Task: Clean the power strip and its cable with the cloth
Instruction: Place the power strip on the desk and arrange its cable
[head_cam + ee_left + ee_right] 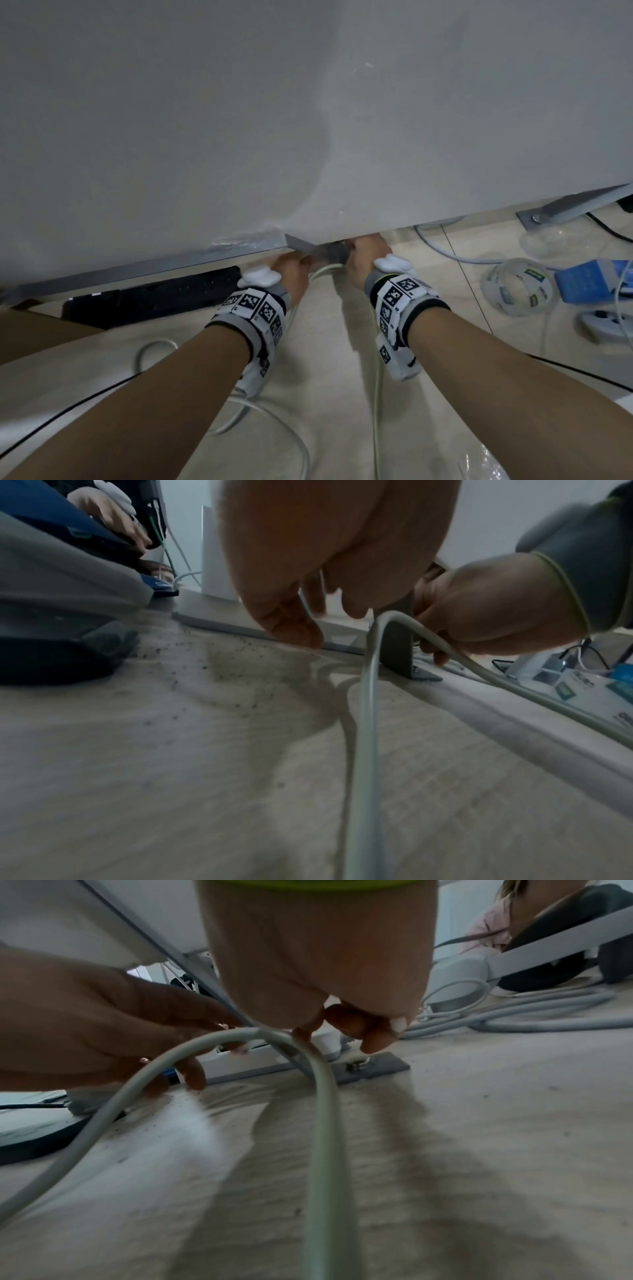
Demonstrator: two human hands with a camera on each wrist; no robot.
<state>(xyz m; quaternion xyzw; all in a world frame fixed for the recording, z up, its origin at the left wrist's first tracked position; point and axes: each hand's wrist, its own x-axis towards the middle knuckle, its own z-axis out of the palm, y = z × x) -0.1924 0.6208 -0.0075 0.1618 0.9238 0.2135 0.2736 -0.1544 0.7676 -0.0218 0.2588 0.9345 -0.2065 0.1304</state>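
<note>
Beige floor tiles (318,342) beneath a grey desk (239,120). At frame centre, the left hand (291,274) and right hand (363,260) each curl their fingers around the pale cable (322,1123) beside a desk leg (394,642); a black power strip (154,294) lies centre-left.

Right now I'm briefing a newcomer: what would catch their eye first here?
Both hands meet under the grey desk edge at its metal leg. A pale grey cable arches up between the left hand and the right hand. Dark grit speckles the floor nearby.
</note>
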